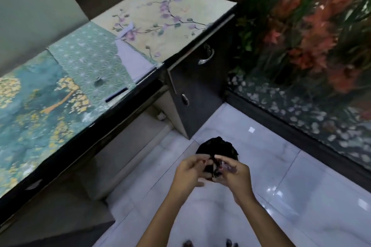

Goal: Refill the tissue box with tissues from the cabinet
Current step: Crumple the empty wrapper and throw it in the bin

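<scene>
From the head camera, both hands were raised together over the white tiled floor (pixel 281 176), in front of the person's body. The left hand (pixel 190 172) and the right hand (pixel 233 172) each had fingers pinched onto a dark, crumpled thing (pixel 216 148) that looked like a black bag or cloth; motion blur made it impossible to tell what it was. The left fingers closed on its near edge from the left, the right fingers gripped it from the right, and the two hands almost touched. No tissue box or pack of tissues could be made out; whether the dark thing held tissues could not be told. To the left ran a long bench (pixel 130 94) with a black front edge, its top covered in patterned sheets: a teal one with gold trees, a pale green one with a star grid, and a cream one with purple blossoms. A dark pen (pixel 116 95) lay near the bench's front edge. At the far end of the bench stood a dark cabinet (pixel 196 94) with a curved silver handle (pixel 206 57) on its upper front and a smaller one lower down; its door seemed slightly ajar. To the right, behind glass, were orange and green plants (pixel 301 36) above a bed of white pebbles (pixel 291 110).
</scene>
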The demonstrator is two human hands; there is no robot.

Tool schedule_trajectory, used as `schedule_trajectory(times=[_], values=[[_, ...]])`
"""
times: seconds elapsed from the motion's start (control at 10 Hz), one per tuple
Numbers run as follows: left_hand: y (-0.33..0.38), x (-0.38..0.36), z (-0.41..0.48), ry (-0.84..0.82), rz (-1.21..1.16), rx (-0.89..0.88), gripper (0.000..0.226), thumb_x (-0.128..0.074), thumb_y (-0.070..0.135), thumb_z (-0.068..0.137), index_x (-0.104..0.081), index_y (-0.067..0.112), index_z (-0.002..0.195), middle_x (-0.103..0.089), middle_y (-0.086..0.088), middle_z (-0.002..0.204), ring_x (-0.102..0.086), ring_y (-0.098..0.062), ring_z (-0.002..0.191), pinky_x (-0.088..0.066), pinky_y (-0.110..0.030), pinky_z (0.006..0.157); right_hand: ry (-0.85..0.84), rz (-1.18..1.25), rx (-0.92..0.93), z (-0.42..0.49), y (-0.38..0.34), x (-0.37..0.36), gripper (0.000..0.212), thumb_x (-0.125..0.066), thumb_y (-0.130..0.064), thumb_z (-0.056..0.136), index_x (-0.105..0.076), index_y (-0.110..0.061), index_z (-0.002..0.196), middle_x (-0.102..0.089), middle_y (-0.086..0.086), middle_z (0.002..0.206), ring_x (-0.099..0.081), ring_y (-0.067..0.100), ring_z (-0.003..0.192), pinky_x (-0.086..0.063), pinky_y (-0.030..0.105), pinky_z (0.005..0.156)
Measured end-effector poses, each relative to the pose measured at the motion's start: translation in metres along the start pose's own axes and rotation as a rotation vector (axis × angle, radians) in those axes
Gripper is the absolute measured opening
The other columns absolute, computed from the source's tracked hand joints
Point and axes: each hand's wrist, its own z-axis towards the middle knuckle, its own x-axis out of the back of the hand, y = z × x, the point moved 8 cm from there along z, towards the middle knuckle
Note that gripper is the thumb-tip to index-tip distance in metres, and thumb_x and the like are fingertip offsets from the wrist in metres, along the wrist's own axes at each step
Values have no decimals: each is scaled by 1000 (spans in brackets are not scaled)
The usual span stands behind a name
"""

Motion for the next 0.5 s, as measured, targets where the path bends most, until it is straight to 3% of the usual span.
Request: schedule_trajectory(times=[0.1, 0.2, 0.3, 0.4, 0.5], values=[[-11, 11, 54, 98, 130, -45, 22, -44, 3, 89, -63, 14, 95, -66, -5, 97, -62, -17, 79, -42, -5, 49, 117, -62, -72, 49, 33, 11, 44, -45, 20, 76, -71, -16, 70, -66, 13, 93, -62, 25, 73, -53, 21, 41], [-56, 8, 139, 61, 288, -60, 23, -46, 2, 86, -64, 15, 87, -64, -3, 90, -60, -18, 84, -39, -1, 50, 207, -172, -155, 131, 99, 28, 50, -38, 20, 76, -70, -17, 64, -64, 11, 81, -63, 28, 62, -53, 23, 38], [-88, 5, 184, 21, 361, -80, 22, -49, 3, 86, -66, 17, 88, -65, 1, 88, -60, -14, 84, -41, 1, 57, 167, -201, -220, 187, 150, 35, 36, -46, 14, 78, -70, -11, 71, -63, 9, 72, -63, 27, 65, -56, 25, 44], [-146, 8, 228, 18, 341, -59, 22, -50, 5, 86, -67, 15, 96, -64, 11, 88, -59, -3, 83, -40, 5, 61, 5, -281, -292, 255, 244, 38, 39, -85, -28, 56, -65, -10, 84, -66, 4, 63, -61, 20, 66, -53, 17, 47], [-183, 17, 247, 48, 309, -48, 23, -50, 3, 87, -66, 13, 100, -63, 11, 92, -59, -3, 86, -40, 5, 66, -37, -318, -231, 290, 280, 33, 67, -82, -26, 63, -50, -8, 119, -64, 16, 108, -60, 31, 100, -51, 26, 83]])
